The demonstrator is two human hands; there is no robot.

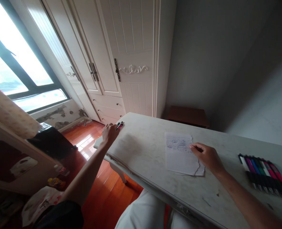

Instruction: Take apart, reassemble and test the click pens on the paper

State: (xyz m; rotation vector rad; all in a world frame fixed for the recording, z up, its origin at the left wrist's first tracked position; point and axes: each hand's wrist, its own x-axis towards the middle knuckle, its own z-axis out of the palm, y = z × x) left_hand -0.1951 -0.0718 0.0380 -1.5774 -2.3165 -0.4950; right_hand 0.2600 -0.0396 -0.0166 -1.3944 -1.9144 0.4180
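At the far left end of the table, my left hand [109, 133] is closed around a small bunch of pens [119, 126], with dark, green, white and pink ends poking out beyond the fingers. Most of the bunch is hidden by the hand. Near the table's middle lies a sheet of paper [179, 162] with dense dark scribbles on its upper half and a torn right edge. My right hand [207, 157] has thumb and fingers pinched together at that edge. A row of several click pens [265, 173] in different colours, with black grips, lies right of my right hand.
The pale table [145, 133] runs across in front of my legs. Behind it stand a white wardrobe [136, 38] and a low brown wooden piece [187, 116]. On the floor at left are a black case [57, 143], a plastic bag [41, 202] and a bottle [62, 170].
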